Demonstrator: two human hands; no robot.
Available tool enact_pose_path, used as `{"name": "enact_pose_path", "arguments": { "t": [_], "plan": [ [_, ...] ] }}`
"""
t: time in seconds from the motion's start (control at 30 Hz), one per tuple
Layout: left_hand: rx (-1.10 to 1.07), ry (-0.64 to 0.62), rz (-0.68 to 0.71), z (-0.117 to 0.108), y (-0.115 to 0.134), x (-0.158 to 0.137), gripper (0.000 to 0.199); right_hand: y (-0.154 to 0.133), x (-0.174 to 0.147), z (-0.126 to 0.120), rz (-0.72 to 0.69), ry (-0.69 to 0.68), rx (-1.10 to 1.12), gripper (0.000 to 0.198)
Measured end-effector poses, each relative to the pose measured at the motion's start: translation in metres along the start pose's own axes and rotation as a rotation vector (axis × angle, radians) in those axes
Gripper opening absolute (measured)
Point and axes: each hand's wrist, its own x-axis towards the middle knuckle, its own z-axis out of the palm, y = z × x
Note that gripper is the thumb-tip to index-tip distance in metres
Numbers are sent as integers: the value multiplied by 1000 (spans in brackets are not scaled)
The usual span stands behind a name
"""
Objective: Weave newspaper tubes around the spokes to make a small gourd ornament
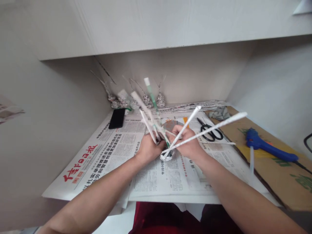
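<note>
A small woven piece of rolled paper tubes (pixel 167 157) is between my hands, low above the newspaper. Several tubes fan out from it, among them a long white tube (pixel 219 126) to the right and a blurred green one (pixel 151 92) pointing away. My left hand (pixel 150 148) is closed around the left side of the piece, thumb toward its middle. With its fingers curled, my right hand (pixel 185 140) pinches a paper tube at the right side. Fingertips of both hands are partly hidden by the tubes.
Newspaper (pixel 97 169) covers the table. Black scissors (pixel 211 131) lie to the right, near a blue glue gun (pixel 270 146) on cardboard (pixel 287 188). A black phone (pixel 117 118) lies left. Several woven pieces (pixel 160 99) and a bundle of paper tubes (pixel 190 106) line the back.
</note>
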Motion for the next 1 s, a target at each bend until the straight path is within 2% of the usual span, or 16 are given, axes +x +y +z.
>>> {"name": "enact_pose_path", "arguments": {
  "t": [0.1,0.17,0.23,0.4,0.47,0.6,0.83,1.0],
  "plan": [
    [30,14,28,-1,2,0,13,0,7,-3,12,180,186,41],
    [40,32,7,-1,2,1,13,0,11,-7,10,237,188,39],
    [36,44,-16,-1,1,2,14,1,12,-11,9,206,28,34],
    [75,64,-43,0,-4,4,16,6,7,-16,-104,83,-614,16],
    [92,58,-43,0,-5,5,16,8,6,-16,-109,51,-734,15],
    [99,39,-31,-2,-3,5,17,8,6,-15,-129,-23,-709,13],
    [59,16,-22,-3,1,5,21,4,5,-14,-206,-69,-601,25],
    [61,30,-31,-3,-1,6,22,0,5,-13,-250,-103,-576,25]
  ]
}}
